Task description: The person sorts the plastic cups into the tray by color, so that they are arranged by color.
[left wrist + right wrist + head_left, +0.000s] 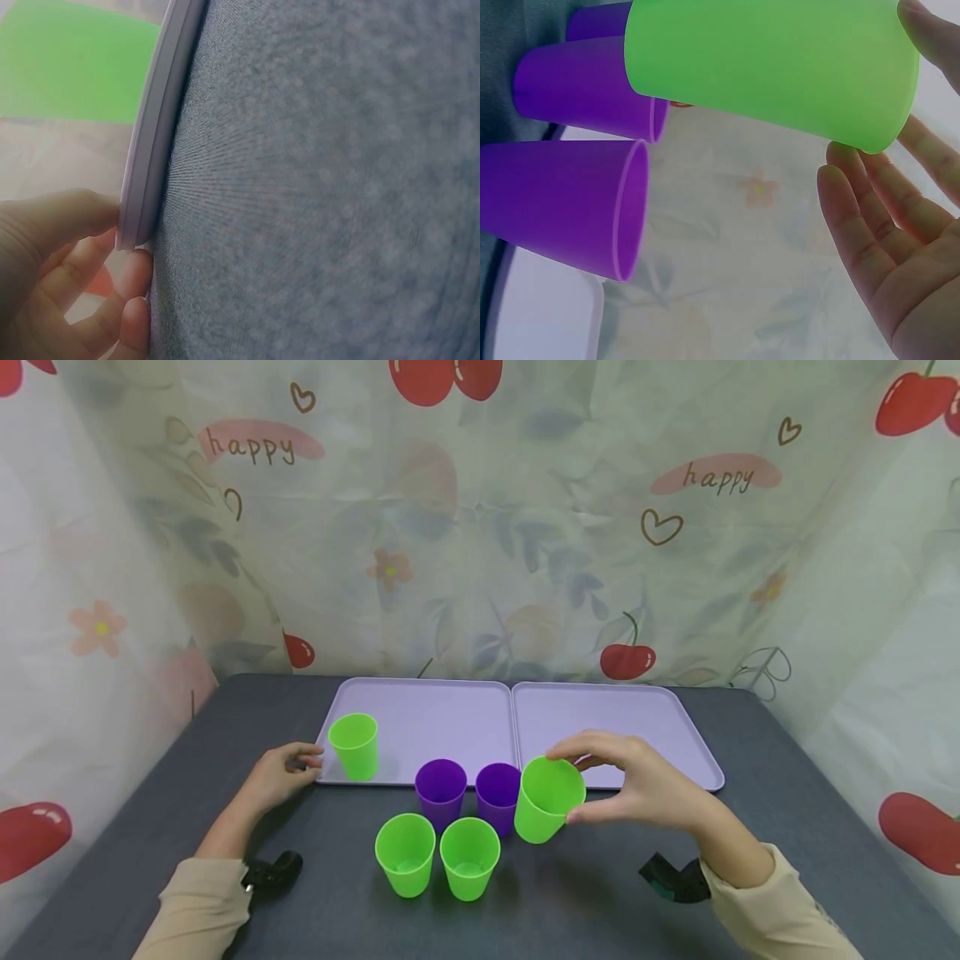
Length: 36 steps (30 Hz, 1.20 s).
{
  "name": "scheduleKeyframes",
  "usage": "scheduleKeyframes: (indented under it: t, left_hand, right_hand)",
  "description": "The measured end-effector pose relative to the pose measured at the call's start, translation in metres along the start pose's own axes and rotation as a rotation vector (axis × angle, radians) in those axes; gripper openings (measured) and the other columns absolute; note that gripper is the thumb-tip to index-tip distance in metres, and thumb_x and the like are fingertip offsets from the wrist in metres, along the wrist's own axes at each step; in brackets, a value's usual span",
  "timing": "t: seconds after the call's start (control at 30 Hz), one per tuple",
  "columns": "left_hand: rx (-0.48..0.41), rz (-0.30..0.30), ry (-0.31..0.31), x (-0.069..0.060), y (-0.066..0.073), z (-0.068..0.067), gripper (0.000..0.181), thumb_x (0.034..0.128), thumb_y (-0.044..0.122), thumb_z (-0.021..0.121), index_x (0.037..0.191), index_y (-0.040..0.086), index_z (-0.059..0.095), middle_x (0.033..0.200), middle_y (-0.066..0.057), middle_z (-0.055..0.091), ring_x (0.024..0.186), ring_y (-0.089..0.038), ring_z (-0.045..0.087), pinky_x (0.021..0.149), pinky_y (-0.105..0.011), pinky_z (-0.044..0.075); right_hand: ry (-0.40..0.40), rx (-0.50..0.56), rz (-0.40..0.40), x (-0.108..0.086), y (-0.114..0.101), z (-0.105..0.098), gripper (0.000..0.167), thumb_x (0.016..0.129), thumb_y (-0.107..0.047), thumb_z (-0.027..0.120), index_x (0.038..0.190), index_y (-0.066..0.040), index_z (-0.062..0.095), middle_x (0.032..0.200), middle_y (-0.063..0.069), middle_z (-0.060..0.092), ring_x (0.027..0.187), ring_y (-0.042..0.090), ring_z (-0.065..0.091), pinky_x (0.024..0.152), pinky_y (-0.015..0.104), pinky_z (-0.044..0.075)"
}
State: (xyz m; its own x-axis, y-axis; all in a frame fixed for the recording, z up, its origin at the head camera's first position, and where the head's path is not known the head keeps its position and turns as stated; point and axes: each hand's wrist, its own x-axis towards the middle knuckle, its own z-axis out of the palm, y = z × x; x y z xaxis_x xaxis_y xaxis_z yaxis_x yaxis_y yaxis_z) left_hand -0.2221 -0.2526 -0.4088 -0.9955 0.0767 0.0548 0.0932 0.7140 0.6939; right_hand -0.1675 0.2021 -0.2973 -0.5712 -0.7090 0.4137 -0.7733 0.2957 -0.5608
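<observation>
My right hand [637,781] pinches the rim of a tilted green cup [543,802], thumb on the near side, fingers on the far side. That green cup [772,67] hangs above several purple cups in the right wrist view. Two purple cups [440,793] [497,797] show left of it in the head view. Nearer stand two green cups [405,856] [469,860], side by side. My left hand [281,777] holds the edge of the left lilac tray [442,718], its thumb against the rim [146,172]. One green cup [356,750] stands upright on that tray's left part.
A second lilac tray [600,710] lies against the left one, at the right. Both lie at the back of the dark grey table [570,910]. A patterned curtain [480,527] hangs behind and at both sides. Black straps with cameras sit at both wrists.
</observation>
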Motion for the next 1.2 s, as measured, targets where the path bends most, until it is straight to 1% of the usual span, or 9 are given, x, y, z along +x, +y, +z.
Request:
scheduleKeyframes:
  t: [0.23,0.4,0.57,0.8,1.03,1.2]
  left_hand:
    - [0.005,-0.004,-0.001,-0.001,0.001,0.0,0.034,0.085,0.008,0.063,0.115,-0.008,0.058,0.101,-0.026,0.066,0.085,-0.031,0.063,0.065,-0.028,0.046]
    - [0.007,-0.012,-0.003,0.0,-0.001,0.0,0.035,0.0852,0.009,0.064,0.116,-0.008,0.058,0.102,-0.025,0.066,0.085,-0.031,0.063,0.065,-0.028,0.045]
    - [0.007,-0.005,0.003,0.0,-0.001,0.001,0.035,0.0848,0.009,0.064,0.115,-0.008,0.058,0.101,-0.025,0.066,0.084,-0.031,0.063,0.064,-0.029,0.045]
    - [0.014,-0.012,0.002,0.001,-0.002,0.002,0.034,0.0852,0.008,0.062,0.116,-0.007,0.058,0.103,-0.025,0.066,0.088,-0.032,0.063,0.066,-0.029,0.046]
    - [0.011,-0.017,-0.006,0.0,-0.002,0.002,0.034,0.0857,0.008,0.061,0.117,-0.006,0.058,0.104,-0.025,0.065,0.089,-0.032,0.062,0.067,-0.029,0.046]
    - [0.011,-0.011,-0.003,0.001,-0.003,0.002,0.034,0.0855,0.007,0.061,0.117,-0.006,0.058,0.104,-0.025,0.065,0.088,-0.032,0.062,0.067,-0.029,0.046]
  right_hand:
    - [0.034,-0.061,-0.046,0.006,-0.003,-0.008,0.057,0.068,-0.019,0.083,0.119,-0.009,0.06,0.113,0.004,0.065,0.102,0.007,0.059,0.085,0.025,0.051]
    - [0.057,-0.085,-0.046,0.011,-0.002,-0.014,0.058,0.066,-0.015,0.084,0.119,-0.01,0.06,0.114,0.002,0.066,0.102,0.005,0.06,0.085,0.023,0.05]
    - [0.055,-0.092,-0.042,0.019,0.0,-0.017,0.058,0.065,-0.012,0.084,0.118,-0.009,0.06,0.115,0.003,0.065,0.104,0.004,0.06,0.086,0.023,0.051]
    - [0.055,-0.086,0.001,0.031,0.005,-0.016,0.057,0.067,-0.013,0.083,0.118,-0.009,0.06,0.116,0.005,0.065,0.105,0.006,0.06,0.086,0.025,0.051]
    - [0.07,-0.09,0.11,0.041,0.01,-0.013,0.055,0.069,-0.017,0.082,0.119,-0.012,0.061,0.119,0.001,0.063,0.107,0.008,0.058,0.088,0.027,0.051]
    - [0.078,-0.089,0.138,0.051,0.015,-0.01,0.053,0.07,-0.019,0.081,0.119,-0.013,0.061,0.119,0.002,0.063,0.106,0.012,0.059,0.088,0.029,0.051]
